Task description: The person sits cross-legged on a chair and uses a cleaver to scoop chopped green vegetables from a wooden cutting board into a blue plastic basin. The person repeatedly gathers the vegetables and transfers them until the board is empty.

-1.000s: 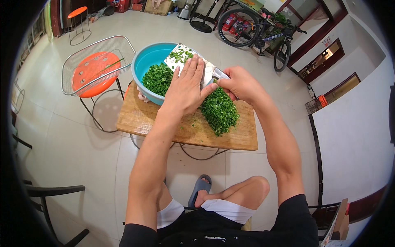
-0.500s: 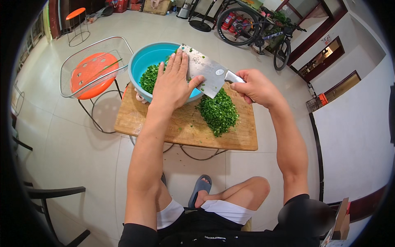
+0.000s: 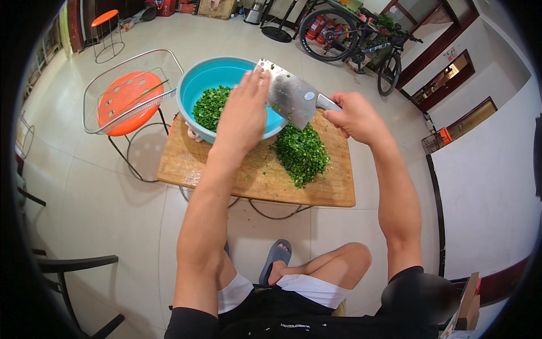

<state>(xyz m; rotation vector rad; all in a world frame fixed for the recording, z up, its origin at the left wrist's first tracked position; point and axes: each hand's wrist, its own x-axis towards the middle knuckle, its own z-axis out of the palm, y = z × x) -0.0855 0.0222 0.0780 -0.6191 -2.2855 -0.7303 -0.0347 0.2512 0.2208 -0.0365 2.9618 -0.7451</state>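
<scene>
My right hand [image 3: 357,117] grips the handle of a wide cleaver [image 3: 293,96]; its blade is tilted over the right rim of a turquoise basin [image 3: 192,79]. Flecks of green cling to the steel. Beside the blade's left end, my left hand [image 3: 245,110] is stretched out flat, slightly blurred, holding nothing. Chopped green onions [image 3: 212,107] lie in the basin. A larger heap of chopped green onions [image 3: 303,158] rests on the wooden board [image 3: 220,183], just below the cleaver. Something pale, partly hidden, pokes out under the basin's left side.
Left of the board, a wire basket [image 3: 93,113] with a few green stalks sits on an orange stool [image 3: 121,127]. Another orange stool [image 3: 105,18] stands farther back. A bicycle [image 3: 355,45] is at the far right. Black chair parts [image 3: 79,264] show at lower left.
The cleaver and my right hand have shifted a little to the right. My left hand has moved right too, its fingers closer together, uncovering more of the onions in the basin.
</scene>
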